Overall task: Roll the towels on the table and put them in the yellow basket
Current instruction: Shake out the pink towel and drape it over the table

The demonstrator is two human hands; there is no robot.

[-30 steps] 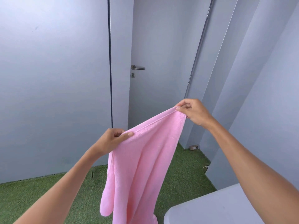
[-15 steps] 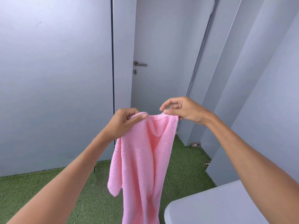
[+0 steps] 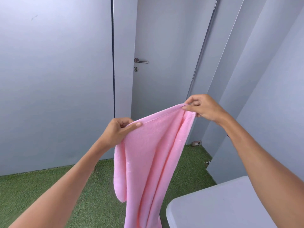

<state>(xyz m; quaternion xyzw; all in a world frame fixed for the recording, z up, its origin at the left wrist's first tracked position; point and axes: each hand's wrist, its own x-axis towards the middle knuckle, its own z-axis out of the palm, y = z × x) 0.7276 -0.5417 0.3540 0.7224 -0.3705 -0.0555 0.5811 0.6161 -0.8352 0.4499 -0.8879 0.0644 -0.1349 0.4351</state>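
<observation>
Against grey doors, pink towel (image 3: 148, 162) hanging lengthwise, top edge taut

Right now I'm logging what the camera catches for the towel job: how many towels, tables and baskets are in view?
Pink towel: 1, held up by the left hand and right hand
Table: 1
Yellow baskets: 0
Total: 2

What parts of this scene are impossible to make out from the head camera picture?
- Pink towel: its lower end is cut off by the bottom edge of the head view.
- Table: only one corner shows; the rest runs past the bottom edge, behind the right forearm.
- Yellow basket and other towels: out of frame.
- Left hand and right hand: fingertips partly hidden behind the towel's top hem.
</observation>
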